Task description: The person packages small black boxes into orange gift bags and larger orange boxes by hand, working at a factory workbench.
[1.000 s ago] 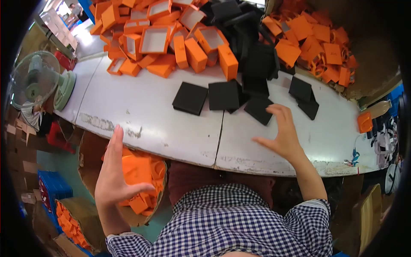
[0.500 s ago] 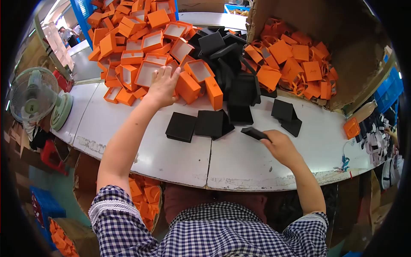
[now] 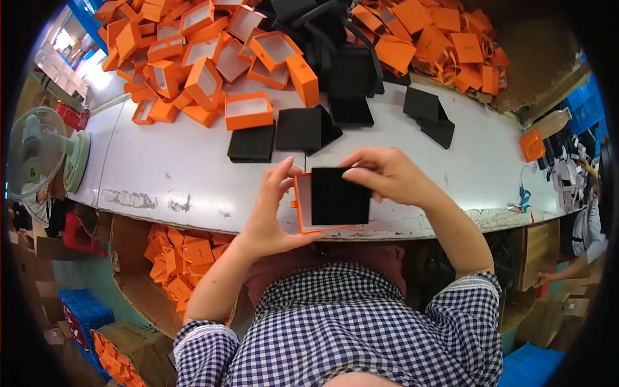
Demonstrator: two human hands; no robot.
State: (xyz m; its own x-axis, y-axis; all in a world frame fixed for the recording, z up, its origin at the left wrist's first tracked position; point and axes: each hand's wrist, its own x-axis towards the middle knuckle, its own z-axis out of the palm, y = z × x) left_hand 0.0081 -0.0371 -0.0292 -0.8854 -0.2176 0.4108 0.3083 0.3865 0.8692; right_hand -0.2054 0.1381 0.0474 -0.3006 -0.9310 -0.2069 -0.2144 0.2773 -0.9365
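Note:
Near the table's front edge, my left hand (image 3: 274, 213) grips an open orange box tray (image 3: 300, 201) with a pale inside, its thumb along the lower edge and fingers at the left side. My right hand (image 3: 390, 177) pinches the upper right corner of a square black pad (image 3: 338, 200). That pad overlaps most of the tray and leaves only a strip at the left and the lower rim in sight. Just beyond lie black pads (image 3: 251, 143) in a short stack, with an orange tray (image 3: 249, 113) at its back edge, and more black pads (image 3: 300, 129) beside it.
Orange trays (image 3: 206, 84) are heaped at the back left, black pads (image 3: 351, 71) at the back middle. A carton (image 3: 529, 64) at the back right holds orange pieces. A fan (image 3: 42, 158) stands left. Another person's arm (image 3: 570, 271) shows at right.
My left hand has come from the heap to the front edge with an orange tray. My right hand has brought the black pad over it. The view has tipped down.

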